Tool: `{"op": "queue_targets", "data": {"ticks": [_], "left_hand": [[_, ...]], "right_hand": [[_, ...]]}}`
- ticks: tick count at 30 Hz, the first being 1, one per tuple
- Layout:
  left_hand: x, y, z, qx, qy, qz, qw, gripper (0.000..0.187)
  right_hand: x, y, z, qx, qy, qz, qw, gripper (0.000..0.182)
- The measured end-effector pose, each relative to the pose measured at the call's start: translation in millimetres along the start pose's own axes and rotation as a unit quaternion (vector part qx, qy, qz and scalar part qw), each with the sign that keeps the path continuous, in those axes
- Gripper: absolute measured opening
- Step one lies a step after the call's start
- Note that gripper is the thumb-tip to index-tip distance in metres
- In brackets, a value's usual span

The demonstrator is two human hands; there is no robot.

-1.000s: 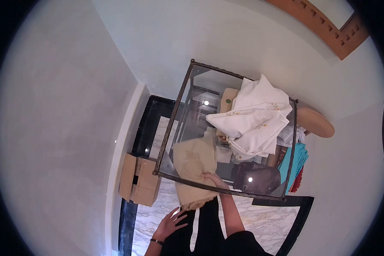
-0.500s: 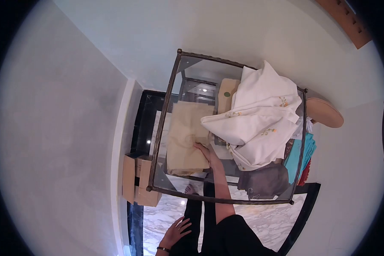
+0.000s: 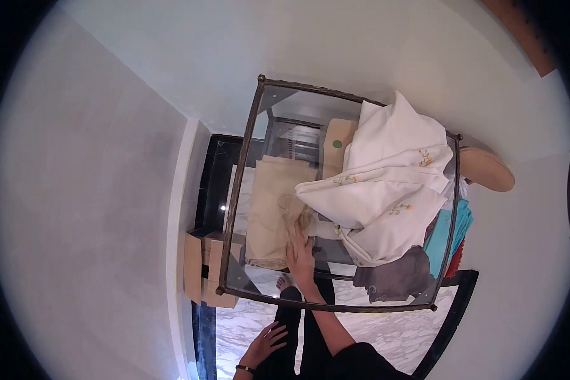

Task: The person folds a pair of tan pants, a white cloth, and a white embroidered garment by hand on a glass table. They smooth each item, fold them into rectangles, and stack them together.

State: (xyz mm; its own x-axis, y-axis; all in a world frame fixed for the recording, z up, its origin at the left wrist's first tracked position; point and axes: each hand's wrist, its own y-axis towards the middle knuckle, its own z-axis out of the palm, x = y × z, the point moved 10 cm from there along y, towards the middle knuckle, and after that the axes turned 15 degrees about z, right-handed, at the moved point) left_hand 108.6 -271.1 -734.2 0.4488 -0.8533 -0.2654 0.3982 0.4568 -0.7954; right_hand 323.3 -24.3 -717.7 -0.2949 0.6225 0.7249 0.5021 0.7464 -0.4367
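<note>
My right hand (image 3: 300, 258) reaches over the glass tabletop (image 3: 335, 250), its fingers pointing away from me and the tips at the glass. A pale, hand-like reflection shows just beyond the fingertips. Beside and beyond the hand lies a folded beige cloth (image 3: 269, 209), which seems to be seen through the glass. To the right, a rumpled white cloth with embroidered flowers (image 3: 392, 171) covers much of the tabletop. Down by my leg, my left hand (image 3: 264, 345) hangs with its fingers apart, holding nothing.
A dark metal frame (image 3: 323, 307) edges the table. Dark grey fabric (image 3: 392, 275) and turquoise fabric (image 3: 443, 240) lie at the right side. A tan rounded object (image 3: 487, 170) sticks out beyond the frame. An open cardboard box (image 3: 199, 269) stands on the floor at left.
My right hand has moved toward me and slightly left, off the middle of the beige cloth to its near right edge. My left hand stays about where it was.
</note>
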Motion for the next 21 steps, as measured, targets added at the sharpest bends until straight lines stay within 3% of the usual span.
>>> {"op": "queue_targets", "data": {"ticks": [2,8,11,14,17,19,21], "left_hand": [[0,1,0,0.008,0.002,0.005,1.000,0.048],[1,1,-3,0.004,0.006,0.007,1.000,0.046],[4,2,-2,0.005,0.000,0.003,1.000,0.046],[6,4,-3,0.003,-0.004,0.002,1.000,0.047],[7,5,-3,0.011,0.001,0.009,1.000,0.047],[9,6,-4,0.014,0.006,0.011,1.000,0.047],[12,8,-6,0.015,0.008,0.007,1.000,0.048]], "right_hand": [[-8,21,7,-0.017,0.014,-0.008,1.000,0.063],[3,68,-5,-0.203,0.084,-0.097,0.971,0.039],[3,101,5,-0.137,0.104,-0.063,0.983,0.031],[-22,120,17,-0.216,0.143,-0.045,0.965,0.024],[-21,112,13,-0.191,0.151,0.007,0.970,0.030],[-16,94,9,-0.121,0.173,0.031,0.977,0.035],[-4,63,-11,-0.124,0.150,0.005,0.981,0.040]]}}
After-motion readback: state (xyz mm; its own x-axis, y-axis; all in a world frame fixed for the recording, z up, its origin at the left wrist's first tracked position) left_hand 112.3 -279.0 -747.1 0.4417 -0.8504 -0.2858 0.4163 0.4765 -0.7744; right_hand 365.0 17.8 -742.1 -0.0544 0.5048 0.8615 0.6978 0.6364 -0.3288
